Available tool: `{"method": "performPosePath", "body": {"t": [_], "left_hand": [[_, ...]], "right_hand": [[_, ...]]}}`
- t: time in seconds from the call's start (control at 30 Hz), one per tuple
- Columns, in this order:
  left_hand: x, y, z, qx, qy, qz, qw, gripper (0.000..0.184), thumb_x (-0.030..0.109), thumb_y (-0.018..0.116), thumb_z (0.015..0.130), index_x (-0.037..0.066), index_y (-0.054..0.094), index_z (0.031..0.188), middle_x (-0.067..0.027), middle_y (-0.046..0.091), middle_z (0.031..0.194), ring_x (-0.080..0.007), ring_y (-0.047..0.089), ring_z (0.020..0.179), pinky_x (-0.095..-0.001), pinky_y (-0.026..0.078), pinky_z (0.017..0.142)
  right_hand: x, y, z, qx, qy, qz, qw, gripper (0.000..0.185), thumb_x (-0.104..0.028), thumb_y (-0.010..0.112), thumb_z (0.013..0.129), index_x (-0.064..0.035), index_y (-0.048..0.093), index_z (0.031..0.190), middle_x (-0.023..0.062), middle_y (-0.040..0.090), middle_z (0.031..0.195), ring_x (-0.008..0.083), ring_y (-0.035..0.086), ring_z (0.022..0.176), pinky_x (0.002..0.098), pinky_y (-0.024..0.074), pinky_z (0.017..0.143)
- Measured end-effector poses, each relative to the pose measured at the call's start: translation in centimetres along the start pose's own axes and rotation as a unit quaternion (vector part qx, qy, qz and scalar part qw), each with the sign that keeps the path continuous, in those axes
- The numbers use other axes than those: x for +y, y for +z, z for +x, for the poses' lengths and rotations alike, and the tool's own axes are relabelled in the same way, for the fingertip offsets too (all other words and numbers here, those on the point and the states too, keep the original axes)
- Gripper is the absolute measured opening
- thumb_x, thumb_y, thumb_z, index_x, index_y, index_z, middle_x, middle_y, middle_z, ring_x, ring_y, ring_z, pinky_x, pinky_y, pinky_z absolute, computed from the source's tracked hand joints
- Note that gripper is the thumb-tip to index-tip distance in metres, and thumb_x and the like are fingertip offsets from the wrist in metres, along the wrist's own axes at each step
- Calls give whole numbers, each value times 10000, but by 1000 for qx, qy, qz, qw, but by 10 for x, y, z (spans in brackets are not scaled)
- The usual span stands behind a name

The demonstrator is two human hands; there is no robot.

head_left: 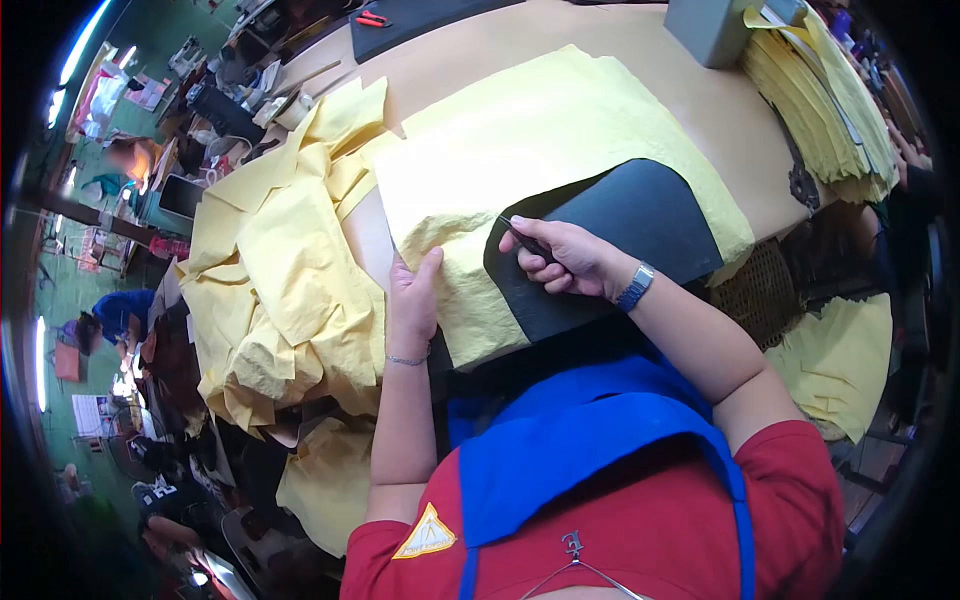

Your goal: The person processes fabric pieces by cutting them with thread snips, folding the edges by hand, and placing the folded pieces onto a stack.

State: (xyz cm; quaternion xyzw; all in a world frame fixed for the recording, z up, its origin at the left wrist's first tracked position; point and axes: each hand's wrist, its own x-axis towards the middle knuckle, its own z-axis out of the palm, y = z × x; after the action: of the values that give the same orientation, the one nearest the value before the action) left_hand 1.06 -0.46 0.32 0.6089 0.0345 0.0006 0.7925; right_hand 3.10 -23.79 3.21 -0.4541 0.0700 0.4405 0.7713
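My left hand (415, 300) is closed at the left edge of a large yellow leather sheet (520, 130), thumb on top and the other fingers underneath. The leather is rumpled beside that thumb. My right hand (565, 262) grips a slim black-handled knife (530, 236), its narrow tip pointing up and left at the sheet's curved edge. A black mat (625, 225) shows through a rounded opening in the leather, below and beside my right hand. Whether the tip touches the leather I cannot tell.
Crumpled yellow leather pieces (300, 260) are heaped on the left. A stack of yellow sheets (815, 110) stands far right by a grey block (708, 30). Red-handled scissors (372, 19) lie on a dark board (430, 18). A person in blue (125, 315) is at far left.
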Motion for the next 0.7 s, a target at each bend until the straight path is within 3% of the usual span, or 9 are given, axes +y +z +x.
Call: {"method": "performPosePath", "body": {"t": [0.3,0.33,0.37,0.43,0.47,0.5,0.57,0.63,0.7], "left_hand": [[13,2,-20,0,-9,97,995,421,93,589,961,-7,490,1357,-128,611,1271,-157,590,1141,-290,466,974],[8,-7,-25,-3,-2,164,987,448,160,663,933,7,505,1324,-99,630,1172,-131,599,1039,-284,482,903],[7,-15,-34,4,-12,211,977,455,173,685,920,10,510,1306,-83,624,1121,-119,586,990,-280,479,863],[26,-18,-48,8,-35,308,951,470,199,730,893,15,520,1271,-52,612,1020,-97,562,890,-272,474,784],[38,-19,-47,37,25,347,937,473,198,749,877,22,522,1253,-34,588,963,-93,534,837,-265,451,737],[50,-20,-45,64,88,381,918,477,196,767,860,29,524,1235,-16,565,907,-89,506,784,-258,427,691],[71,-12,-29,85,206,443,868,457,159,756,861,41,533,1242,-17,571,895,-103,512,773,-246,411,679],[91,19,-11,40,243,413,877,420,148,736,872,59,555,1240,-10,585,898,-108,532,783,-247,408,685],[94,50,10,-15,251,389,886,272,126,663,916,46,619,1171,-26,629,871,-115,580,790,-267,428,641]], "right_hand": [[4,-1,-15,25,-83,-146,986,368,-433,450,1045,-90,583,1026,-60,416,653,15,306,489,178,254,398],[-3,0,-24,87,-128,-219,963,368,-424,506,1029,-75,621,1011,-43,492,688,30,411,546,205,356,453],[1,-16,-12,103,-296,-326,892,377,-413,618,968,-47,640,1056,32,619,766,130,592,668,276,491,600],[-21,-18,-27,281,-372,-583,665,387,-373,708,891,-42,637,1079,106,661,874,229,656,849,327,516,764],[-27,-23,-22,328,-349,-608,633,449,-373,744,833,-38,633,1109,150,679,989,313,667,923,386,529,809],[-30,-33,-12,335,-338,-627,616,433,-389,717,852,-48,637,1106,135,683,1028,304,669,937,390,535,803],[-34,-31,9,304,-255,-671,626,450,-406,692,863,-44,635,1124,129,686,1050,302,668,974,392,537,820],[-29,-25,32,229,-331,-683,610,458,-419,667,882,-47,633,1147,152,685,1051,317,662,991,402,534,823],[-29,-14,42,180,-335,-632,675,454,-413,653,899,-47,628,1166,186,676,1068,343,653,1002,413,524,840]]}}
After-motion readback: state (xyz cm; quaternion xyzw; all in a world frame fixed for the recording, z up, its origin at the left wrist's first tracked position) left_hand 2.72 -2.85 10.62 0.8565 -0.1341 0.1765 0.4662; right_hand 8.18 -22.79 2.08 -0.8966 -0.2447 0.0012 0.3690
